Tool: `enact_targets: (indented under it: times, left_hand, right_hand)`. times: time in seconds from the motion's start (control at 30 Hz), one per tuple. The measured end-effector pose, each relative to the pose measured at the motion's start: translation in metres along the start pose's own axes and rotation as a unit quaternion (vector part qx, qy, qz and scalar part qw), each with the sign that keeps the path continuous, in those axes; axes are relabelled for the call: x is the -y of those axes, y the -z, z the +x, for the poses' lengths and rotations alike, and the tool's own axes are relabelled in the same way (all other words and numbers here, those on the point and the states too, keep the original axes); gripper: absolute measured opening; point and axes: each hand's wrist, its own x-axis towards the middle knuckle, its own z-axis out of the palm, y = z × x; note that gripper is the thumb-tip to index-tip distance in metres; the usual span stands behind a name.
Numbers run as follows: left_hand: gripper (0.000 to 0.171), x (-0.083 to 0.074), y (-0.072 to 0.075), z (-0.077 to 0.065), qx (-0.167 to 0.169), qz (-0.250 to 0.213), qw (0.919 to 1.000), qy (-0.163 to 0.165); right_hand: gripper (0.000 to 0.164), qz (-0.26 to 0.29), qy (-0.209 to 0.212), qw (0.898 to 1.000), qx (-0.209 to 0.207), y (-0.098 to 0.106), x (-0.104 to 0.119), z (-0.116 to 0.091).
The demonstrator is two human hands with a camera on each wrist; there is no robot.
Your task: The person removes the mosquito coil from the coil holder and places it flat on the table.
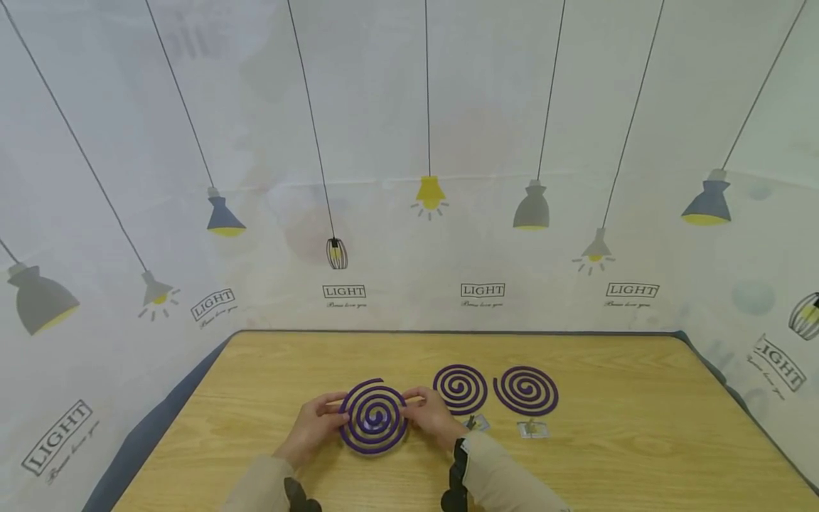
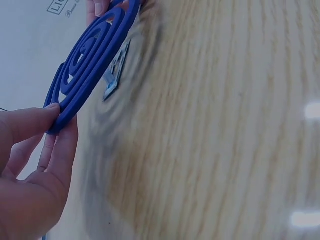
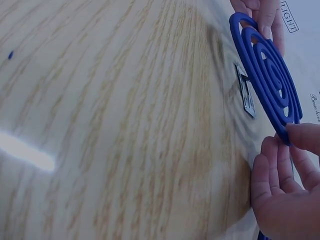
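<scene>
A dark purple mosquito coil [image 1: 371, 450], blue in the wrist views, is held up flat over the table at the front middle. My left hand [image 1: 315, 429] pinches its left edge, with the thumb on top and fingers below. On the opposite edge my right hand [image 1: 436, 418] pinches the coil [image 3: 256, 75] the same way. Beneath it a small metal coil stand [image 2: 114, 82] lies on the tabletop, showing past the coil's edge in both wrist views. In the right wrist view the stand [image 3: 245, 92] sits close under the coil's middle.
Two more purple coils, one near [image 1: 458, 388] and one farther right [image 1: 526, 389], lie on the wooden table [image 1: 640, 427]. In front of them are two small metal stands, a left one [image 1: 478, 423] and a right one [image 1: 533, 429]. A lamp-printed cloth [image 1: 384, 107] encloses the table.
</scene>
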Motion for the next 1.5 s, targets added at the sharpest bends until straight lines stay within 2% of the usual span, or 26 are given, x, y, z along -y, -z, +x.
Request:
enact_targets:
  times: [0.23, 0.4, 0.77, 0.97, 1.1, 1.23, 1.4, 1.5]
  left_hand:
    - [0.044, -0.009, -0.001, 0.002, 0.003, -0.005, 0.9994, -0.035]
    - [0.043, -0.009, -0.005, 0.005, -0.004, 0.004, 0.9996, -0.029]
    - [0.04, -0.008, -0.011, 0.009, -0.02, -0.011, 0.9994, -0.026]
    - [0.038, -0.009, -0.015, 0.013, -0.042, -0.016, 0.9984, -0.033]
    - [0.035, -0.018, -0.022, 0.016, -0.057, -0.028, 0.9967, -0.051]
    - [0.033, -0.023, -0.027, 0.022, -0.071, -0.035, 0.9956, -0.049]
    - [0.031, -0.023, -0.031, 0.03, -0.098, -0.037, 0.9934, -0.046]
    - [0.028, -0.019, -0.035, 0.036, -0.116, -0.039, 0.9907, -0.059]
  right_hand:
    - [0.027, 0.02, -0.01, 1.0, -0.011, 0.003, 0.007, 0.0]
    - [0.027, 0.039, -0.027, 0.999, -0.012, 0.006, 0.009, -0.001]
    - [0.029, 0.042, -0.008, 0.999, -0.002, 0.017, 0.013, -0.004]
    - [0.029, 0.037, 0.008, 0.999, 0.001, 0.022, 0.018, 0.001]
    - [0.029, 0.024, 0.014, 0.999, -0.018, 0.025, 0.022, 0.006]
    - [0.029, 0.01, 0.007, 0.999, -0.046, 0.026, 0.025, 0.011]
    - [0.027, 0.001, -0.013, 0.997, -0.076, 0.025, 0.026, 0.018]
    - [0.025, 0.001, -0.024, 0.995, -0.092, 0.025, 0.025, 0.021]
